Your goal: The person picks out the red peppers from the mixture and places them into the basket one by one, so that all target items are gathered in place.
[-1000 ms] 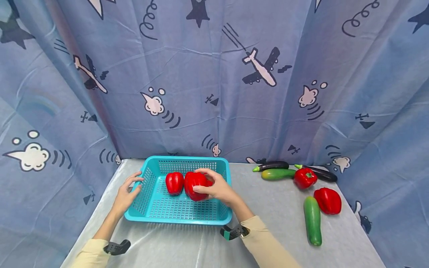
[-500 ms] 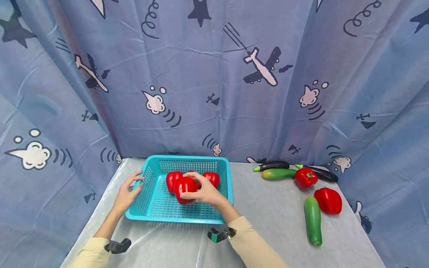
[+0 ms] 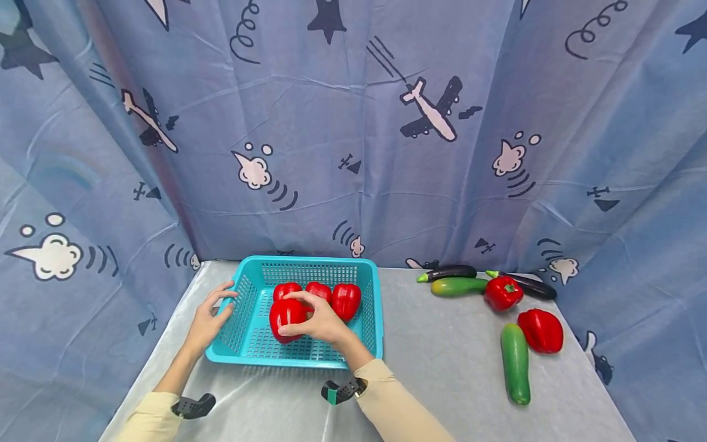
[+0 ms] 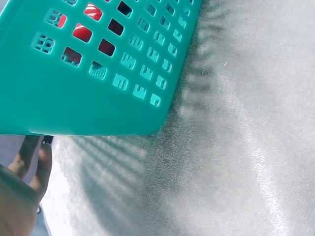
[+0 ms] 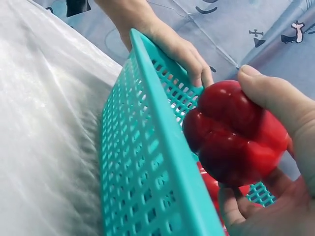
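Note:
My right hand [image 3: 321,319] holds a red bell pepper [image 3: 287,319] between thumb and fingers, over the front middle of a turquoise plastic basket [image 3: 276,363]. Its lobed end faces the camera in the right wrist view, where the pepper [image 5: 231,132] appears above the basket's rim. Behind it in the basket stand three more bell peppers: one at left [image 3: 287,290], one in the middle [image 3: 318,291] and one at right [image 3: 346,301]. My left hand [image 3: 207,319] grips the basket's left rim, its fingers hooked over the edge in the right wrist view.
On the table's right lie two eggplants [image 3: 454,272] [image 3: 530,287], a green zucchini [image 3: 457,286], a second zucchini [image 3: 516,365] and two bell peppers [image 3: 502,294] [image 3: 541,331]. A patterned blue curtain [image 3: 331,184] hangs behind the grey-white tabletop [image 3: 431,356].
My right hand has carried the bell pepper leftward and toward the front of the basket, uncovering the peppers at middle and right. My left hand has stayed at the rim.

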`<control>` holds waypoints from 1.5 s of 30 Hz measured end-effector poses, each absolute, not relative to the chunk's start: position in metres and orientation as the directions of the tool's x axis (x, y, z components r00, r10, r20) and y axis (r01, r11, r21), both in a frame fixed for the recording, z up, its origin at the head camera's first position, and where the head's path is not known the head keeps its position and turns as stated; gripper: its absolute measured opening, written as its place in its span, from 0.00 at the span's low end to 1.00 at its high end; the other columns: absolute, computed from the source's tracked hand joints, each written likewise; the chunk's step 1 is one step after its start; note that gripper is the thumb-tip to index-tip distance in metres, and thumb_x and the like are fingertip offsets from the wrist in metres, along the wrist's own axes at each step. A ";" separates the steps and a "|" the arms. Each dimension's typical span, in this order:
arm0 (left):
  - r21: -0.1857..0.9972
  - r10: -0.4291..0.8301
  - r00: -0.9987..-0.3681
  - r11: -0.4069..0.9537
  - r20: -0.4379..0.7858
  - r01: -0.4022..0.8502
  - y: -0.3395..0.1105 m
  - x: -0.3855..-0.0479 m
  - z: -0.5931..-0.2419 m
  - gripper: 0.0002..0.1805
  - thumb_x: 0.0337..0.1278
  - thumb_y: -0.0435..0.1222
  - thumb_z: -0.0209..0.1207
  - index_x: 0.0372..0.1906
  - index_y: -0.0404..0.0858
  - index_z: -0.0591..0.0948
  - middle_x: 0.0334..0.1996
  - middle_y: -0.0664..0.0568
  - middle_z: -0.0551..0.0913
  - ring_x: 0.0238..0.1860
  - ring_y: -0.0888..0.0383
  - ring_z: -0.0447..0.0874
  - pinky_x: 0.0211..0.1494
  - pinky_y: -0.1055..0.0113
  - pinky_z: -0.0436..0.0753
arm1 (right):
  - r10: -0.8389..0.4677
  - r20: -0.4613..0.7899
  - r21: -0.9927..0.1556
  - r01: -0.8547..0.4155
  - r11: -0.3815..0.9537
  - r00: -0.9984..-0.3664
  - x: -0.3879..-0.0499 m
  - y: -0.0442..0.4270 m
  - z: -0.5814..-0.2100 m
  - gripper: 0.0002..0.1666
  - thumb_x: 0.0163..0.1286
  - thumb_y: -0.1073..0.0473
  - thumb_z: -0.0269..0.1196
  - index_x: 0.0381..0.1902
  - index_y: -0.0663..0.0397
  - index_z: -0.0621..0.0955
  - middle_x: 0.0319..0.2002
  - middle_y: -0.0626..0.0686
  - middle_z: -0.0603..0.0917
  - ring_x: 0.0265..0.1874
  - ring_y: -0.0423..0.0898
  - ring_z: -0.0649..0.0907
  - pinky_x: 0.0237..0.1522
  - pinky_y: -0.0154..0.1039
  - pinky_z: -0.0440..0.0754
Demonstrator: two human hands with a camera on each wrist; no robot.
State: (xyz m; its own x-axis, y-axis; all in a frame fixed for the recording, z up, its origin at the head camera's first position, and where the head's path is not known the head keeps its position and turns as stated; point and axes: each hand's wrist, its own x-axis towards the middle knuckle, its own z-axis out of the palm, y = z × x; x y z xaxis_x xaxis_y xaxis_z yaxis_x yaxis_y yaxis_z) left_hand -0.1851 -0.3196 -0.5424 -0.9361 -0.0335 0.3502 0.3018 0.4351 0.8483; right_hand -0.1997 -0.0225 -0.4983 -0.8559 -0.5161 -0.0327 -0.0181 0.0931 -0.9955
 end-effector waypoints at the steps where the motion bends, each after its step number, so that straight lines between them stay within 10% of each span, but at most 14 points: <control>1: 0.847 -0.032 -0.936 0.436 0.352 0.303 -0.319 -0.185 -0.542 0.14 0.69 0.23 0.56 0.56 0.26 0.80 0.70 0.34 0.68 0.68 0.35 0.65 0.50 0.80 0.73 | -0.519 -0.037 -0.996 -0.012 0.091 -0.854 -0.200 -0.024 -0.500 0.40 0.58 0.59 0.78 0.68 0.47 0.76 0.58 0.49 0.77 0.58 0.56 0.75 0.43 0.47 0.86; 45: 0.848 -0.033 -0.924 0.412 0.382 0.335 -0.317 -0.183 -0.539 0.13 0.68 0.21 0.56 0.54 0.24 0.80 0.68 0.32 0.69 0.69 0.35 0.64 0.52 0.79 0.71 | -0.460 -0.173 -0.969 0.067 0.239 -0.871 -0.188 -0.058 -0.515 0.35 0.51 0.60 0.81 0.58 0.47 0.82 0.49 0.48 0.79 0.52 0.52 0.76 0.41 0.50 0.86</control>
